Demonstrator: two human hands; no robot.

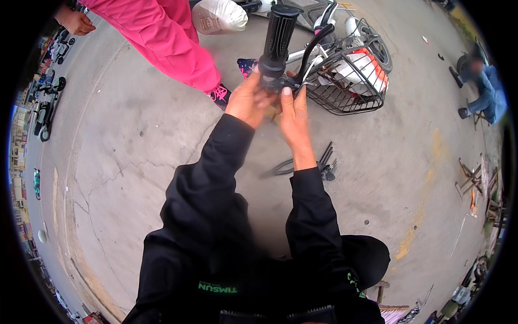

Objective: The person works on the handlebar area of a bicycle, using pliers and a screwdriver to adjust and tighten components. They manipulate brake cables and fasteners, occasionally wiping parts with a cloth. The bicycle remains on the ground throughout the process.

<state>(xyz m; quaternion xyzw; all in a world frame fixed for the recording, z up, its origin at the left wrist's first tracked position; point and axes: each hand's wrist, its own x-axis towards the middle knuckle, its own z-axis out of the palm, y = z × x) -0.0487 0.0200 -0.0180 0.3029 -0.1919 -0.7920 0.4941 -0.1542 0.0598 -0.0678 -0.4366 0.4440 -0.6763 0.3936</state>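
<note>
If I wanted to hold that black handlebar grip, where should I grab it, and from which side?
Probably around the ribbed middle of the handlebar grip, coming from the picture's left. That stretch is a bare cylinder below a wider cap, while the left hand and right hand are near its lower end. The brake lever on the right could get in the way.

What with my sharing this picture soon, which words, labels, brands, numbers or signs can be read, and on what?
Black jacket: green lettering on the chest, upside down in this view; legible, but I won't copy it out.
Black clothing farther right: a second green mark, only partly visible, unreadable.
White bag: faint print, too blurred to read.
Coloured building fronts at the left edge: any signs too small to read.
</note>
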